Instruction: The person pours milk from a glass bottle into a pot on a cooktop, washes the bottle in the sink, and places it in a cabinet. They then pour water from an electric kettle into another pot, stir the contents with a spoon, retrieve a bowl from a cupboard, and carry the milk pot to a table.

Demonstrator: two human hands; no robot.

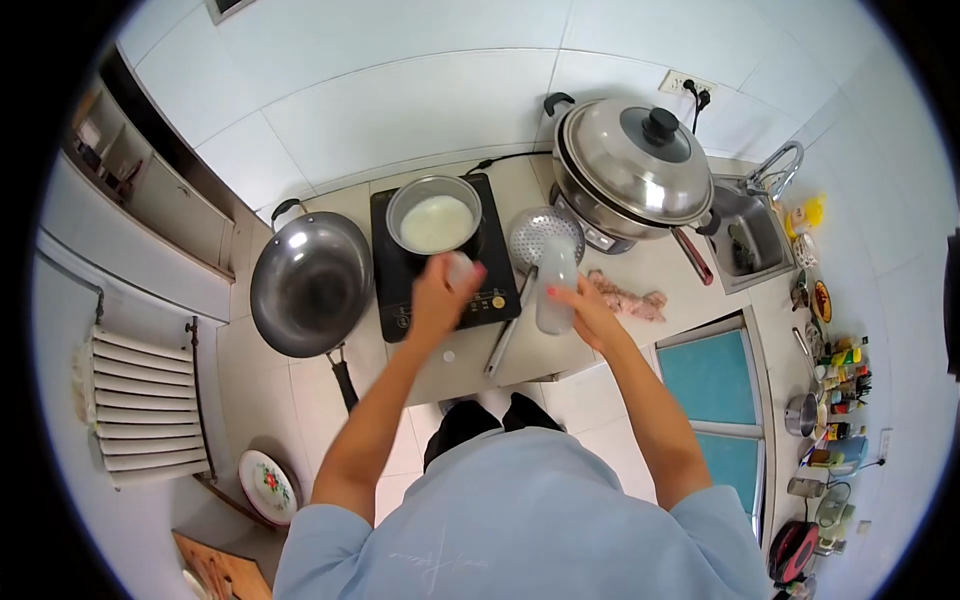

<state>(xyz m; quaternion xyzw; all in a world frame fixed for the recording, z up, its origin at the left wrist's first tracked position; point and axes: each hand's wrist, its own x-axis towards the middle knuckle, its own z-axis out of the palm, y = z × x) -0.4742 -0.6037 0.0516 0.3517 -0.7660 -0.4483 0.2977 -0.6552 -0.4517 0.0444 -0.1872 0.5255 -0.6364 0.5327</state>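
Note:
My left hand [440,305] is closed around a small whitish round object [460,270], whose kind I cannot make out, just in front of the pot. The metal pot [400,238] holds white liquid [436,222] and sits on a black induction cooker [480,298]. My right hand [590,312] grips a translucent bottle [556,308] to the right of the cooker. Behind the bottle lies a perforated skimmer [530,232], its long handle pointing toward me. On the counter's front part rests a small white disc [448,356].
A dark wok [310,285] stands left of the cooker. To the right are a large lidded steel pan [635,170], a crumpled pinkish thing [630,300] and a sink [750,245]. Several bottles [845,375] and utensils line the right side. A radiator [145,400] is at left.

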